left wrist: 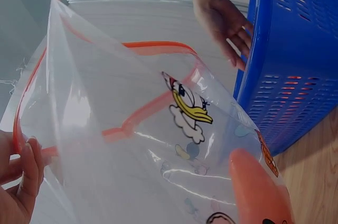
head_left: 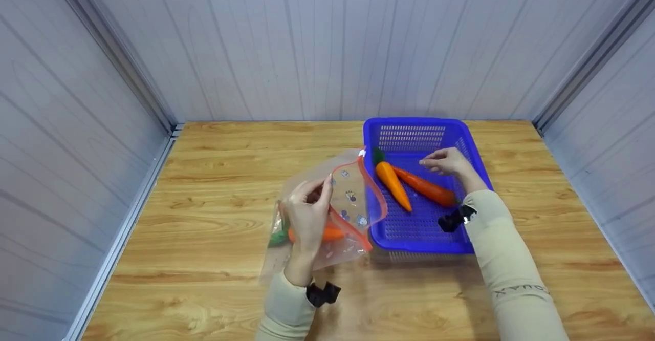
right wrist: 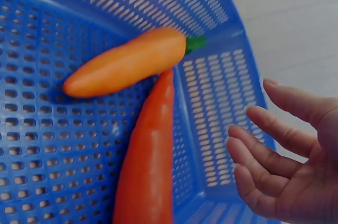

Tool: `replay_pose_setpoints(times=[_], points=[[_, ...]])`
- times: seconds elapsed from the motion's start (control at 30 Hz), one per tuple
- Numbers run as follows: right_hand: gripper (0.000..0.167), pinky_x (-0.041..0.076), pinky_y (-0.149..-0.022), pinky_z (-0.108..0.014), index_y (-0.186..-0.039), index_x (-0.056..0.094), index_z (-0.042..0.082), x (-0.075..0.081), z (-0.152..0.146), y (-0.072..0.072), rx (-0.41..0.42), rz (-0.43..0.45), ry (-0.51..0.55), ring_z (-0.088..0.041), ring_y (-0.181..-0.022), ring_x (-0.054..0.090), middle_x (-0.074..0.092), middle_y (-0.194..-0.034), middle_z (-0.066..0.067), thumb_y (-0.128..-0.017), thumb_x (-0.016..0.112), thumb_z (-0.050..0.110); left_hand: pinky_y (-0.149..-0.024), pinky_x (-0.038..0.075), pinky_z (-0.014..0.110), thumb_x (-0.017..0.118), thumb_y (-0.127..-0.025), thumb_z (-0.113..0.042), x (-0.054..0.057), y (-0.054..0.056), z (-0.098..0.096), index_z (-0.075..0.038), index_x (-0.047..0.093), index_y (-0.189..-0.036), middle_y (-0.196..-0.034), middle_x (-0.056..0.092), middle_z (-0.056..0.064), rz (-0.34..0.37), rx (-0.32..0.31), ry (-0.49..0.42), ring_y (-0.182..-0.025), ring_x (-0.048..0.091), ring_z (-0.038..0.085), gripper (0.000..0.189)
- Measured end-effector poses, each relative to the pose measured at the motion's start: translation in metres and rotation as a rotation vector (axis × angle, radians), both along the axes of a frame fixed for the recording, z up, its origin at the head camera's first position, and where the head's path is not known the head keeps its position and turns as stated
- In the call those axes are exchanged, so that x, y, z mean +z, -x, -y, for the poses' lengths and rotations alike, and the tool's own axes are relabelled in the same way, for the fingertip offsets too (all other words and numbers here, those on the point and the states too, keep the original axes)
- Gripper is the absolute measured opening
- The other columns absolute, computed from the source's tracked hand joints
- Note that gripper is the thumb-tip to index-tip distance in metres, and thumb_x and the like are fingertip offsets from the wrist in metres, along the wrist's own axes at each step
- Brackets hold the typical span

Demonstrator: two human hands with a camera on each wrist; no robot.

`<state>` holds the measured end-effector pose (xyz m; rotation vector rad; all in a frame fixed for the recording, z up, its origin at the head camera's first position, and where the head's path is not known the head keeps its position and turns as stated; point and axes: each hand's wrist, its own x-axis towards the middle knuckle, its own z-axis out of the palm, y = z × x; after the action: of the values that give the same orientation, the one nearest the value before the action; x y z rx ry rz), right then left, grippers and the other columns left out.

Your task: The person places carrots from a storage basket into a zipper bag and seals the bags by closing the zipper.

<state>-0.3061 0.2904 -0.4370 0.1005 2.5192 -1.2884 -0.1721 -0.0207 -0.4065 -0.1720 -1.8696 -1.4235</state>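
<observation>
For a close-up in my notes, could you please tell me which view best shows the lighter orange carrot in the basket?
The right wrist view: the lighter orange carrot appears largest, tip to green top. The head view shows it whole but smaller. The left wrist view shows only unidentifiable reddish glimpses through the basket.

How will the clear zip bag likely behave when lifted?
The clear zip bag is probably floppy, since its thin film creases. The carrot lying inside likely weighs down that side. The glossy highlights suggest the film may be slippery.
</observation>
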Motion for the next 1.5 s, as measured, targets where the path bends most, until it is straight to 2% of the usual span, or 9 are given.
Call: replay_pose_setpoints(times=[0.17,0.23,0.37,0.63,0.8,1.0,1.1,1.27,1.5], points=[[0.052,0.045,-0.078,-0.032,-0.116,0.053,-0.006,-0.011,-0.009,0.002,-0.04,0.09,-0.024,-0.029,-0.099,0.055,0.06,-0.106,-0.013,-0.081,0.064,0.03,-0.044,0.04,0.019,0.066,-0.079,-0.012,0.001,0.001,0.0,-0.003,0.071,-0.071,-0.058,0.057,0.0,-0.029,-0.008,0.002,-0.048,0.048,0.008,0.013],[0.057,0.039,-0.089,-0.041,-0.12,0.049,-0.005,-0.016,-0.013,0.002,-0.042,0.133,-0.011,-0.034,-0.108,0.049,0.053,-0.118,-0.019,-0.08,0.065,0.032,-0.043,0.04,0.019,0.066,-0.079,-0.012,0.001,0.001,0.0,-0.004,0.071,-0.071,-0.057,0.057,0.0,-0.03,-0.006,0.005,-0.048,0.048,0.008,0.013],[0.066,0.025,-0.1,-0.045,-0.126,0.043,-0.006,-0.026,-0.021,0.002,-0.048,0.215,0.035,-0.035,-0.116,0.042,0.041,-0.13,-0.022,-0.079,0.066,0.034,-0.043,0.04,0.019,0.066,-0.08,-0.013,0.001,0.001,0.0,-0.003,0.071,-0.071,-0.058,0.057,0.0,-0.02,-0.004,0.008,-0.048,0.048,0.007,0.014],[0.066,0.031,-0.097,-0.042,-0.127,0.043,-0.004,-0.039,-0.022,0.003,-0.072,0.266,0.03,-0.031,-0.115,0.043,0.043,-0.129,-0.02,-0.079,0.066,0.036,-0.043,0.04,0.019,0.066,-0.08,-0.012,0.0,0.002,0.0,-0.001,0.07,-0.071,-0.058,0.058,0.001,-0.026,-0.008,0.004,-0.048,0.048,0.009,0.014],[0.068,0.035,-0.094,-0.038,-0.126,0.044,-0.004,-0.044,-0.019,0.001,-0.088,0.26,0.019,-0.03,-0.111,0.046,0.044,-0.126,-0.021,-0.077,0.068,0.036,-0.044,0.041,0.019,0.066,-0.08,-0.013,0.002,0.001,0.001,-0.002,0.07,-0.072,-0.059,0.058,0.0,-0.024,0.001,0.003,-0.048,0.048,0.009,0.015],[0.067,0.036,-0.092,-0.036,-0.124,0.047,-0.002,-0.052,-0.021,-0.003,-0.122,0.241,-0.033,-0.027,-0.106,0.043,0.042,-0.127,-0.02,-0.074,0.071,0.036,-0.044,0.041,0.019,0.067,-0.079,-0.012,0.001,0.001,0.001,-0.003,0.071,-0.072,-0.059,0.058,0.0,-0.023,0.016,0.01,-0.049,0.049,0.008,0.013],[0.067,0.036,-0.092,-0.036,-0.123,0.049,-0.002,-0.055,-0.021,-0.004,-0.13,0.244,-0.022,-0.026,-0.105,0.042,0.042,-0.127,-0.02,-0.072,0.072,0.035,-0.045,0.04,0.018,0.067,-0.078,-0.01,0.0,0.001,0.001,-0.002,0.07,-0.071,-0.058,0.058,0.0,-0.038,0.013,0.006,-0.049,0.049,0.009,0.011],[0.067,0.034,-0.093,-0.039,-0.122,0.05,-0.001,-0.058,-0.02,-0.003,-0.105,0.25,-0.048,-0.027,-0.106,0.041,0.041,-0.128,-0.019,-0.071,0.073,0.036,-0.045,0.041,0.018,0.067,-0.078,-0.009,-0.001,0.001,0.001,-0.003,0.07,-0.069,-0.058,0.058,0.0,-0.058,0.02,0.018,-0.048,0.05,0.009,0.011],[0.069,0.034,-0.092,-0.04,-0.123,0.049,-0.002,-0.06,-0.019,-0.004,-0.071,0.268,-0.088,-0.029,-0.108,0.041,0.042,-0.127,-0.021,-0.071,0.073,0.035,-0.044,0.041,0.019,0.068,-0.078,-0.013,-0.001,0.0,0.002,-0.003,0.071,-0.07,-0.058,0.059,0.0,-0.039,0.031,0.016,-0.048,0.05,0.009,0.013]])
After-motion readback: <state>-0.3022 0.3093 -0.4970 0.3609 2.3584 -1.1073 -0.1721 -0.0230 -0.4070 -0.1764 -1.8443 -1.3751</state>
